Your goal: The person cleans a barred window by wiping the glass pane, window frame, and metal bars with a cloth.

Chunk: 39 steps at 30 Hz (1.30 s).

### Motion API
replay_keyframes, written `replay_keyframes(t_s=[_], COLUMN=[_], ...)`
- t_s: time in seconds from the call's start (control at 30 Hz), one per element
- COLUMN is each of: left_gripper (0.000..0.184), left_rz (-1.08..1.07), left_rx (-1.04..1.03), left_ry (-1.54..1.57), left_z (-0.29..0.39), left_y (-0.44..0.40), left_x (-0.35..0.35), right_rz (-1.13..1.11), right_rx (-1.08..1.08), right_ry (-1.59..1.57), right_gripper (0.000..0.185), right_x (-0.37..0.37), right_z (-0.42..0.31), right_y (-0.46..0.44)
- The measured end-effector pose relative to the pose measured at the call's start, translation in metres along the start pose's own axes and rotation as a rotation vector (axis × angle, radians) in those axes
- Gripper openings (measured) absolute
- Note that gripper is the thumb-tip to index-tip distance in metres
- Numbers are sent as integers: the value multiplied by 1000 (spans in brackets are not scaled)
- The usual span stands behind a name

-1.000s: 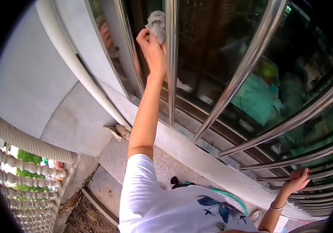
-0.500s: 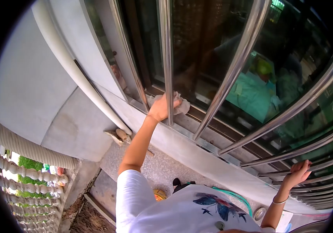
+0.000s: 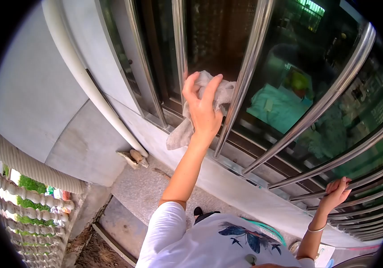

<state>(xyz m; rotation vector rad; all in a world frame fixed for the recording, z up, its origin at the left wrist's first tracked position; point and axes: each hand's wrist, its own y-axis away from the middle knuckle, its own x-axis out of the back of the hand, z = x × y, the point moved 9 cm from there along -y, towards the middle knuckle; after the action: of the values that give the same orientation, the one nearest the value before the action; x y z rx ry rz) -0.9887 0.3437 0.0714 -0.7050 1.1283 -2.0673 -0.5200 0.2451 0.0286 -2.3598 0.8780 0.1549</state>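
My left hand holds a crumpled pale grey cloth among the upright metal bars of a window guard. The fingers are bent over the cloth, and one end of it hangs down beside my wrist. Just right of this hand runs a thick shiny metal bar. Behind it is the dark window glass. Farther right, my right hand is closed around another metal bar of the guard; part of its grip is hidden.
The window sill runs below the bars. A white pipe descends the wall on the left, with a brownish object at its foot. Below lie the speckled floor, a green hose and a balustrade.
My left hand has come up off the sill and moved right with the cloth, which now hangs partly loose. My right hand still grips the guard.
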Motion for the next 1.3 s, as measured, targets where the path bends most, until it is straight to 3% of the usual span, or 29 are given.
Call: replay_keyframes(t_s=[0.17,0.23,0.27,0.4,0.43,0.5,0.73,0.9,1.07,1.3], left_gripper=[75,63,60,61,70,71,73,74,74,71], left_rz=[125,171,-21,122,112,198,74,107,104,168], left_rx=[68,-194,-119,-273,-218,-275,-238,-236,-250,-191], left_ry=[36,16,32,-68,7,-12,-78,-88,-62,-62], left_z=[-39,-24,-22,-16,-18,-11,-33,-10,-12,-9], left_y=[-1,21,19,-40,-66,-97,-10,-75,-40,-73], left_x=[-54,-65,-71,-53,-46,-34,-60,-38,-51,-40], right_rz=[-41,17,32,61,57,84,56,51,25,-12], right_rx=[8,30,33,25,19,28,18,-1,-11,-7], right_ry=[-2,-3,4,-21,-13,-8,-12,-15,-23,-12], right_gripper=[7,6,6,7,7,8,11,14,15,17], right_x=[0,6,7,9,8,9,3,2,0,-2], right_z=[4,5,6,8,9,8,3,2,1,-1], right_y=[-2,0,0,1,1,2,4,2,1,1])
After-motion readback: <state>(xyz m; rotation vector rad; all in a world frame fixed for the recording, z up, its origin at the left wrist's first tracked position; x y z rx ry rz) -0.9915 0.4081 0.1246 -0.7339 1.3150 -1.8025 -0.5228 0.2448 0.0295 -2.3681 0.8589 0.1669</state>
